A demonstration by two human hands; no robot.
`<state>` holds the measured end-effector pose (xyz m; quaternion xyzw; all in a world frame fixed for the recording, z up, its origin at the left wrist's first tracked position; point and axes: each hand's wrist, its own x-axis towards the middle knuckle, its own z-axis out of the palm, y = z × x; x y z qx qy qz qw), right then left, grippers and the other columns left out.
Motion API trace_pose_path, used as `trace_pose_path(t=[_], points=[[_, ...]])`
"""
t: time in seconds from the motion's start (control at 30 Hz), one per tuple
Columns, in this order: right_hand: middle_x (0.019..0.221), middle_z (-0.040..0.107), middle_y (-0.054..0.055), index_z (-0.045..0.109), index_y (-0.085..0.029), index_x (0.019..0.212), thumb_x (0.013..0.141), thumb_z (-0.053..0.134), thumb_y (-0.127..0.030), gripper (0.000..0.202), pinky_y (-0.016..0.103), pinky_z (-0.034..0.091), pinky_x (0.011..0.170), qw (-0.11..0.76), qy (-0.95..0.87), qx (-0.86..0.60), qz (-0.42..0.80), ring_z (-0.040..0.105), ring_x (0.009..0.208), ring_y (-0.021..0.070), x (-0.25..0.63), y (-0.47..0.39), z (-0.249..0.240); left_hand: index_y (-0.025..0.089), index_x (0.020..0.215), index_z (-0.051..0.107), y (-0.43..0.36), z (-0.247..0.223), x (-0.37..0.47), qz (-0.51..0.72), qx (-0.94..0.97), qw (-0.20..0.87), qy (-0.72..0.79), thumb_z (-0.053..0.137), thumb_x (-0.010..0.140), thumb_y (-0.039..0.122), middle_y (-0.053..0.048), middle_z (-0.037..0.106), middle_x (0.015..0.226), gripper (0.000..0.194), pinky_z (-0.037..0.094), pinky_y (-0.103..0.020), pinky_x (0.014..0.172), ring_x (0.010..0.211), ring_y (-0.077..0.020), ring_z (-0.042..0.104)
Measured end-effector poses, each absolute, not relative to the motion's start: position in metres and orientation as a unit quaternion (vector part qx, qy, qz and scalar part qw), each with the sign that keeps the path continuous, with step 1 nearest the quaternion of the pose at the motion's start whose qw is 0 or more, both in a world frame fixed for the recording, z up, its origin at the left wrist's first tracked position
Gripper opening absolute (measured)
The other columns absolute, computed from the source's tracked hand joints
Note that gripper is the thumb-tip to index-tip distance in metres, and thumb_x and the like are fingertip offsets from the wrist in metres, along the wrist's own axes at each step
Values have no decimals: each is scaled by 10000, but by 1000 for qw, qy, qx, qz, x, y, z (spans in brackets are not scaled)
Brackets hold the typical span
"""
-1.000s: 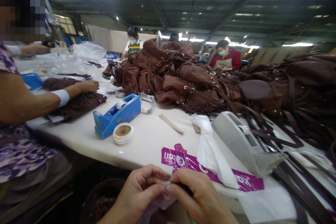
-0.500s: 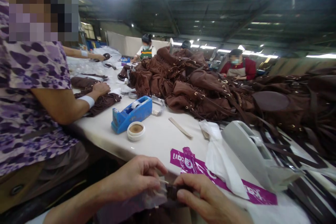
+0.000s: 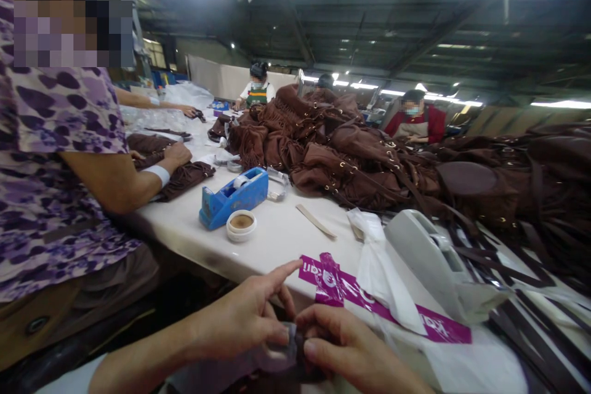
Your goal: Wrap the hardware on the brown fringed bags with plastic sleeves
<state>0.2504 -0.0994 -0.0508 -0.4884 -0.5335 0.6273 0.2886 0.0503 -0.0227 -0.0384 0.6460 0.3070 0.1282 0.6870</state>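
My left hand is at the lower middle, its index finger stretched toward the table edge and its thumb pressed on a piece of clear plastic. Close beside it, my right hand pinches a dark brown piece between thumb and bent fingers. Plastic and brown piece meet between the two hands, below the table's edge. More brown material beneath is mostly hidden. Just beyond my hands, purple printed tape lies along the table edge.
A blue tape dispenser, a round white tub, a beige strip and a grey dispenser stand on the white table. Brown bags are heaped behind. A person in a purple-patterned top works at left.
My left index finger has straightened out and lifted. The plastic has been drawn against the brown piece, and the thin strand between my hands no longer shows. The view has shifted slightly.
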Motion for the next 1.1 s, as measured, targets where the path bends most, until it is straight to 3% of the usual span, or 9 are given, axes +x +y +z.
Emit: trace_pose_path(t=[0.13,0.23,0.37,0.47,0.6,0.7,0.9,1.03,1.1], points=[[659,579,-14,731,-129,847,846,628,-414,303,213,343,566,268,-553,-431,661,462,589,91,253,-104,-56,379,1543,272,-23,-34,52,86,675,673,290,679,668,89,22,565,981,1007,412,-151,512,626,-77,586],[697,601,-4,756,-135,916,809,690,-482,369,211,340,574,300,-519,-443,667,477,614,95,253,-109,-66,337,1524,336,-22,-37,51,61,657,692,291,707,679,140,21,579,966,943,427,-166,528,650,-101,607],[698,591,-16,748,-140,944,799,706,-427,324,208,337,587,307,-488,-469,669,480,630,94,251,-115,-74,203,1322,592,-17,-46,41,-10,641,699,317,712,729,283,-32,676,945,611,437,-187,560,742,-158,626],[683,579,-28,731,-140,885,790,673,-330,220,206,345,583,299,-500,-475,660,476,626,95,250,-116,-71,202,1047,721,-15,-51,33,-90,614,716,320,708,690,291,-13,694,809,368,413,-191,529,638,-144,592],[663,589,-43,715,-161,794,761,592,-149,128,204,373,613,255,-561,-510,600,486,636,97,244,-112,-64,208,785,711,-20,-50,28,-124,558,751,332,606,603,219,32,637,631,210,396,-203,471,472,-121,521],[644,593,-51,702,-168,767,760,586,-116,127,192,363,582,229,-585,-535,565,492,615,91,234,-107,-61,204,765,714,-25,-48,27,-114,566,738,348,581,623,226,34,621,609,195,361,-191,432,447,-112,508],[712,662,-25,668,-180,805,782,631,-172,45,194,407,582,217,-595,-522,572,586,677,127,220,-94,-64,202,778,657,-33,-50,15,-85,548,746,369,600,691,307,19,657,628,148,327,-180,384,398,-98,465],[979,710,10,684,-220,1091,804,693,-306,299,243,454,742,176,-651,-459,578,621,892,184,231,-87,-70,203,754,632,-29,-48,-6,-71,557,744,363,588,708,279,30,634,562,99,334,-166,396,393,-91,412],[945,705,15,705,-217,1039,852,654,-395,263,257,442,754,148,-667,-449,576,613,886,191,234,-84,-75,202,759,637,-26,-47,-20,-70,554,744,368,593,704,280,22,645,570,105,325,-160,395,402,-92,417]])
